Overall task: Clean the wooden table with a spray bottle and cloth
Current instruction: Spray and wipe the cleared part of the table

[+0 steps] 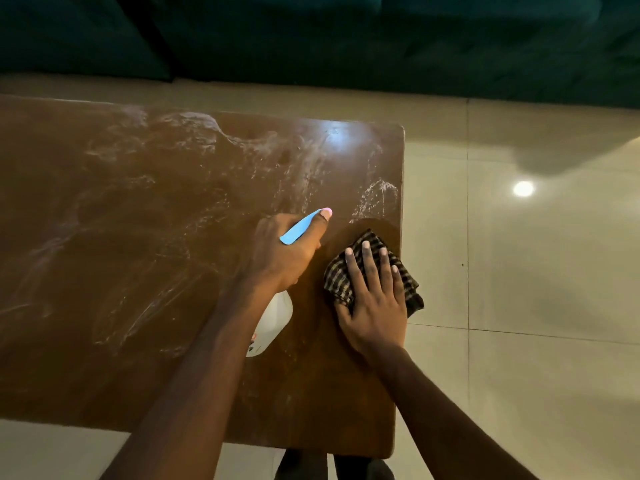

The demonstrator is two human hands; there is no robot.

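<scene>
The left hand point(284, 251) gripped the spray bottle point(273, 322) round its neck with curled fingers. Its blue head and pink nozzle pointed out over the wooden counter point(138, 237) — held low and angled, probably so the mist would land near the far right corner. Whitish wet streaks point(377, 195) crossed much of the top, thickest toward the far edge. The right hand point(375, 299) lay flat, 4 fingers straight and spread, pressing the folded checked cloth point(334, 278) onto the counter at its right edge, just beside the bottle. The flat palm likely spread the wiping pressure — the patch around the cloth looked free of streaks.
</scene>
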